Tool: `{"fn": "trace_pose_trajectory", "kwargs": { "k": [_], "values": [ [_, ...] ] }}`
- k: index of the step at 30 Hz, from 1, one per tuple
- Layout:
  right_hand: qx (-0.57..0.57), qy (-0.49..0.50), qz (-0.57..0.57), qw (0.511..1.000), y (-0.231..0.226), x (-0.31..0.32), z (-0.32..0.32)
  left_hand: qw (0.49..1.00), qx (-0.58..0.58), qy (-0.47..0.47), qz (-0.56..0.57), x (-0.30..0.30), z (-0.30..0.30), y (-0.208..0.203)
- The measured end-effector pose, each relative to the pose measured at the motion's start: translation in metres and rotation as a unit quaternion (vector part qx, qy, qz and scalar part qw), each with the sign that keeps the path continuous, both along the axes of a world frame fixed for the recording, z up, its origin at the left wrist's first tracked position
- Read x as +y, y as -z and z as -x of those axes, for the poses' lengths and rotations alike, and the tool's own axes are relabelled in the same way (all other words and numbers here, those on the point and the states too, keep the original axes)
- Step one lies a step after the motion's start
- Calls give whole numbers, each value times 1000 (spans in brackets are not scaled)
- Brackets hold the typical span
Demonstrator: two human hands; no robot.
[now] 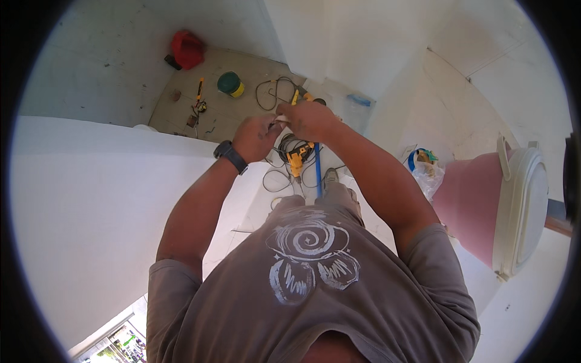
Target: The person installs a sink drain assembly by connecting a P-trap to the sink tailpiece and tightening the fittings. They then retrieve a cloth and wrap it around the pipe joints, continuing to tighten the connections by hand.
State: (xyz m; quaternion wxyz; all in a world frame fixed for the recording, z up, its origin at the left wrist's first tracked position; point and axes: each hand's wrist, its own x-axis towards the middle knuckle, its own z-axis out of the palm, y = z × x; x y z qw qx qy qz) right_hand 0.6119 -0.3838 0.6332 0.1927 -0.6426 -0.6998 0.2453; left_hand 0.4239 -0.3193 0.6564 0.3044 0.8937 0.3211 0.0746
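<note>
Held out in front of me, my left hand (256,137) and my right hand (307,121) meet with fingers pinched together. Between their fingertips is a small whitish piece (282,119), too small to identify and partly covered by the fingers. A black watch (230,156) is on my left wrist. Below the hands, near my feet, a yellow power drill (296,158) lies among loops of dark cable (275,179). Beside it a blue pipe or rod (318,172) runs toward my shoes. Another yellow-and-black tool (307,95) shows partly behind my right hand.
A white half-wall (115,199) stands at my left. Farther off on the tiled floor are a green bucket (230,83), a red bag or cloth (187,51) and a yellow-handled tool (200,88). At right stand a pink container (469,202) with a white lid and a plastic bag (428,178).
</note>
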Motion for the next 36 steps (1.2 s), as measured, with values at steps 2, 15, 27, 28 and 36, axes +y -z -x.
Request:
{"fn": "trace_pose_trajectory", "kwargs": {
  "k": [2,15,27,28,36],
  "values": [
    [-23,37,-1,999,-8,24,-29,999,-6,9,52,31,-39,-13],
    [-25,46,4,999,49,119,-86,926,69,-48,368,142,-106,38],
    [117,-130,469,866,90,383,-91,983,63,170,16,373,-39,121],
    [102,-153,476,860,90,413,-75,985,52,162,-10,399,-22,118],
    [86,-272,308,908,70,632,49,956,10,-220,195,508,80,80]
  ]
}}
